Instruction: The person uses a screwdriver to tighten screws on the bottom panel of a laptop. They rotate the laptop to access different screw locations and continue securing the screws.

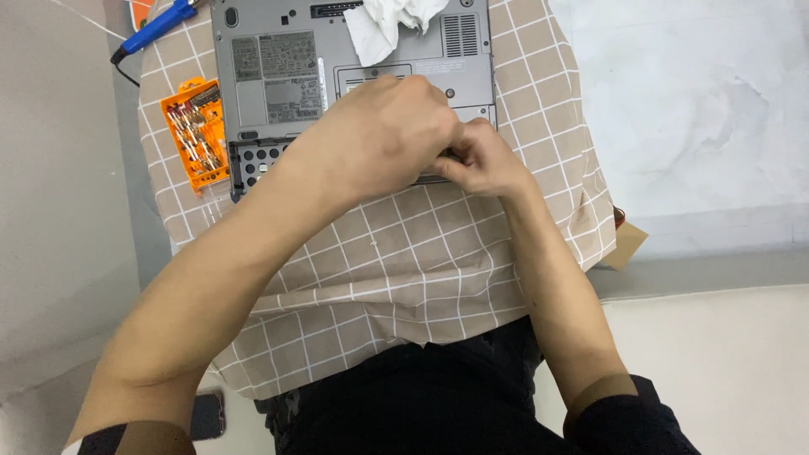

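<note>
A grey laptop (278,59) lies upside down on a beige checked cloth (404,253), its underside with labels and vents facing up. My left hand (379,135) rests curled over the laptop's near edge, and my right hand (484,160) meets it there, fingers pinched together at that edge. What the fingers hold is hidden beneath the hands. An open bay (253,160) shows at the laptop's near left corner.
An orange case of screwdriver bits (198,135) lies left of the laptop. A blue-handled tool (156,25) sits at the far left. Crumpled white tissue (392,21) lies on the laptop's far side. A dark phone (208,414) lies by my left forearm.
</note>
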